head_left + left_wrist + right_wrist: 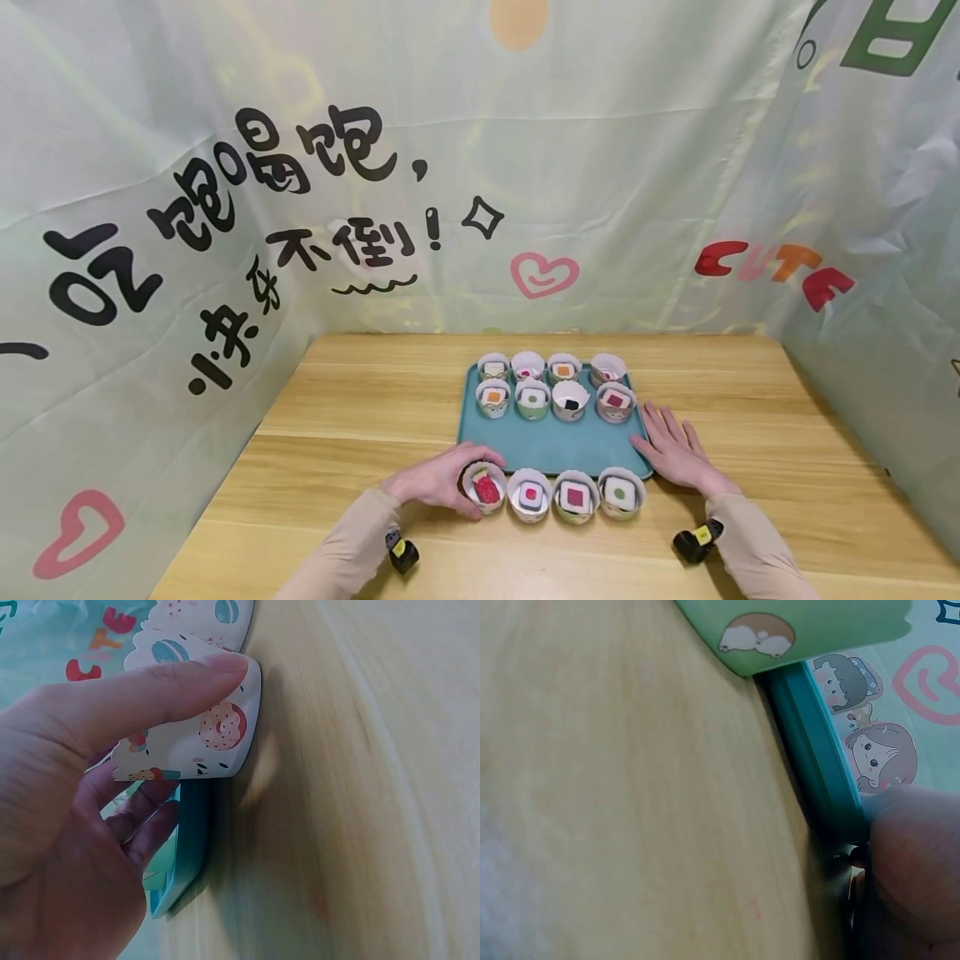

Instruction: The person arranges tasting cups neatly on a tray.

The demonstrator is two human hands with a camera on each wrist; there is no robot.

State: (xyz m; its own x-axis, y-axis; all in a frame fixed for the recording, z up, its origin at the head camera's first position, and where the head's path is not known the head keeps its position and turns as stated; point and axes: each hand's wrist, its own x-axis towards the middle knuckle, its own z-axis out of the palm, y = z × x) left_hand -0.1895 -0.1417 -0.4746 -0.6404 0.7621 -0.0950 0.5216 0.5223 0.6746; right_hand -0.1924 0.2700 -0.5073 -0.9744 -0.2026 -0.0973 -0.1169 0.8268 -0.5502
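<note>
My left hand [442,481] grips a paper baking cup [483,487] at the left end of the front row, in front of the tray. Its thumb lies along the cup's donut-printed side [206,742] in the left wrist view, with the other fingers behind. Inside that cup sits a red-topped sushi-like piece [486,489]. My right hand [675,450] lies with straight, spread fingers at the right edge of the blue-green tray [555,446], its thumb over the rim. In the right wrist view, only part of this hand [919,855] shows, beside the tray's corner.
Beside the gripped cup stand a pink-dotted one [530,496], a dark-red-centred one [576,497] and a green-dotted one [621,494]. Several more filled cups [532,400] stand in two rows on the tray's back half. Printed cloth [600,208] hangs behind the wooden table [360,400].
</note>
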